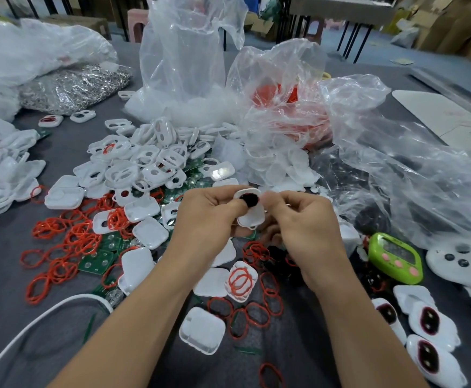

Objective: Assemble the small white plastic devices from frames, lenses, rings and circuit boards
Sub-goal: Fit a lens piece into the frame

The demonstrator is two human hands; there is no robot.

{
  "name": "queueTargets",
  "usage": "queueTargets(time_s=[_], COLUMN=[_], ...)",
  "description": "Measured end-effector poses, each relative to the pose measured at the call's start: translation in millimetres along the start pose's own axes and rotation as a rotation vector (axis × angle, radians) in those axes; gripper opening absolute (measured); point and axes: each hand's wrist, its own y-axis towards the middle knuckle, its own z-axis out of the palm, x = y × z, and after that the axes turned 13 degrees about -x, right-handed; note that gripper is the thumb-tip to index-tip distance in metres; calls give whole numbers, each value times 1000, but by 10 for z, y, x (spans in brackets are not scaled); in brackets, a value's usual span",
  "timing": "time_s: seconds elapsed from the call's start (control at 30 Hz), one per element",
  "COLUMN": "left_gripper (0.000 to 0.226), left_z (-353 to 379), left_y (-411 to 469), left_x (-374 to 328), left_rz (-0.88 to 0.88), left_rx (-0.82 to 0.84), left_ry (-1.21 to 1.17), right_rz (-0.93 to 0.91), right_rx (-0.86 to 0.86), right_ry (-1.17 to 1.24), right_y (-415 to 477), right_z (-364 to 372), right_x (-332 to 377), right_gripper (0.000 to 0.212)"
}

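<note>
Slippage is our main worry. We hold the white frame [252, 218] in the air above the middle of the counter [2, 275], between both hands. Our left hand [209, 219] curls its fingers round the frame, thumb pressed on the dark lens [250, 201] at its far end. Our right hand [307, 228] pinches the frame's right edge with curled fingers. If the thumb pushes unevenly, the lens could seat tilted, or pop out and vanish among the red rings [60, 247] below.

A green timer [395, 257] lies just right of the right hand [307, 222], a white controller [464, 261] farther right; clear plastic bags [189, 65] heap beyond it
</note>
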Motion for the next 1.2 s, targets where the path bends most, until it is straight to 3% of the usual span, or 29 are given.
queueTargets(time_s=[0.1, 0.3, 0.63, 0.87, 1.2], left_gripper=[35, 22, 29, 32, 25], left_z=[-6, -24, -48, -54, -52], left_y=[0, -3, 37, 57, 26], left_x=[-26, -55, -28, -9, -30], left_rz=[-98, -187, -240, -215, -176], left_rx=[6, 33, 85, 100, 119], left_ry=[-67, -145, -217, -204, -163], right_rz=[112, 2, 11, 38, 46], right_rx=[-7, 57, 55, 37, 41], right_ry=[133, 24, 78, 199, 243], right_y=[40, 29, 19, 18, 5], right_z=[-38, -56, -41, -38, -44], right_x=[7, -12, -19, 36, 66], right_gripper=[29, 11, 4, 18, 23])
